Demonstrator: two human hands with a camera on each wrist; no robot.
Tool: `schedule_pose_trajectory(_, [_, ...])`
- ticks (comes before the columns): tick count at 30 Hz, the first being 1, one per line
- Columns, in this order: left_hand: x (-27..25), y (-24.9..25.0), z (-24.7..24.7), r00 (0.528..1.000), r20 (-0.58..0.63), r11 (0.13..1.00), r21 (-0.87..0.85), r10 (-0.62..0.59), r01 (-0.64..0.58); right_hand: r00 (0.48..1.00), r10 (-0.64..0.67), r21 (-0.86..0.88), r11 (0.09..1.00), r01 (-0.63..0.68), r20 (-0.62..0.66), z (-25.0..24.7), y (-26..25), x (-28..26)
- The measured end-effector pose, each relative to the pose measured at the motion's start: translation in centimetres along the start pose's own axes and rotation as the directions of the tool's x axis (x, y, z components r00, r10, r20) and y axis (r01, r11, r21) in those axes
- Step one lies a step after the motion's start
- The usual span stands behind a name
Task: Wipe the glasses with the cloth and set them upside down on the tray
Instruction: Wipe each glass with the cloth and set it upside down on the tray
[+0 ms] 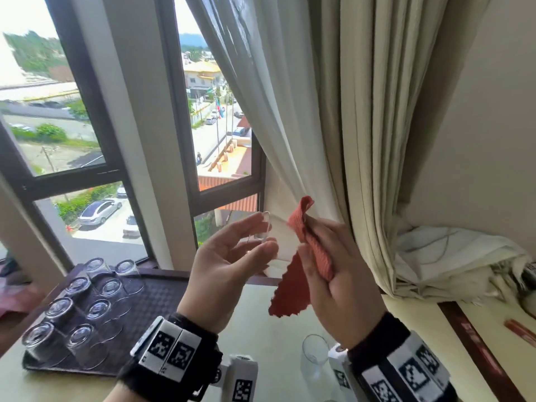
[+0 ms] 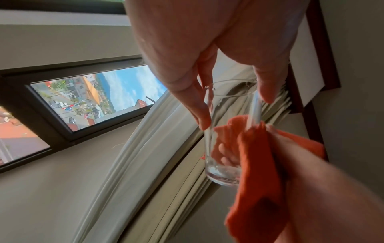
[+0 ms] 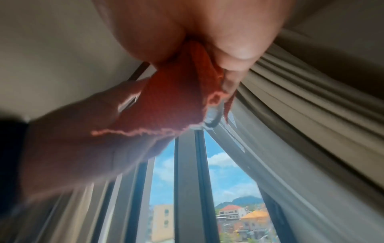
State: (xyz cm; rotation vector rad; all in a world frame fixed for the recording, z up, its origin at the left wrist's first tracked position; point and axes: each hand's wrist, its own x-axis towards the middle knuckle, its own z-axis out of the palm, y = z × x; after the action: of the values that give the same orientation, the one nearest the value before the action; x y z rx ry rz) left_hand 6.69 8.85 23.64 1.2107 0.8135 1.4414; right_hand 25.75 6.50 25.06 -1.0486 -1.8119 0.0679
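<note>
Clear glass (image 1: 262,232) pinched by left hand (image 1: 229,256) fingertips above tray (image 1: 150,303); right hand (image 1: 333,274) fingers clamped on orange cloth (image 1: 304,256) against glass.

A clear glass (image 1: 262,227) is held on its side before the window, an orange-red waffle cloth (image 1: 304,256) against it; eight glasses (image 1: 87,303) stand inverted (two rows) on the dark tray (image 1: 156,303); another (image 1: 314,355) stands upright.

A dark-framed window (image 1: 185,158) is seen behind the table (image 1: 272,329), with parked cars (image 1: 100,211) and buildings (image 1: 201,75) shown outside. A white sheer curtain (image 1: 261,97) and a beige curtain (image 1: 374,126) are drawn to its right. Crumpled white fabric (image 1: 452,256) is piled beside them
</note>
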Motion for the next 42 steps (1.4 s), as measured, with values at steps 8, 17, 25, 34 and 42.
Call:
schedule_pose_trajectory(8, [-0.1, 1.1, 0.7, 0.999, -0.046, 0.999, -0.037, 0.029, -0.031, 0.966, -0.253, -0.112, 0.960, 0.258, 0.054, 0.8, -1.8, 0.7])
schedule_pose_trajectory(17, [-0.1, 1.6, 1.4, 0.995, -0.049, 0.993, 0.088, 0.089, -0.084, 0.994, -0.074, -0.040, 0.997, 0.071, -0.076, 0.7, -0.6, 2.1])
schedule_pose_trajectory(25, [1.0, 2.9, 0.3, 0.985, -0.095, 0.986, 0.096, 0.146, -0.137, 0.976, -0.207, -0.104, 0.974, 0.200, -0.069, 1.8, 0.9, -0.2])
schedule_pose_trajectory(34, [1.3, 3.1, 0.5, 0.987, -0.081, 0.982, 0.143, 0.139, -0.127, 0.969, -0.247, -0.129, 0.961, 0.244, -0.004, 1.7, -1.4, 2.7])
schedule_pose_trajectory(42, [1.6, 3.5, -0.3, 0.986, -0.110, 0.986, 0.124, 0.125, -0.112, 0.996, -0.084, 0.118, 0.989, 0.087, -0.028, 2.5, -0.1, 1.1])
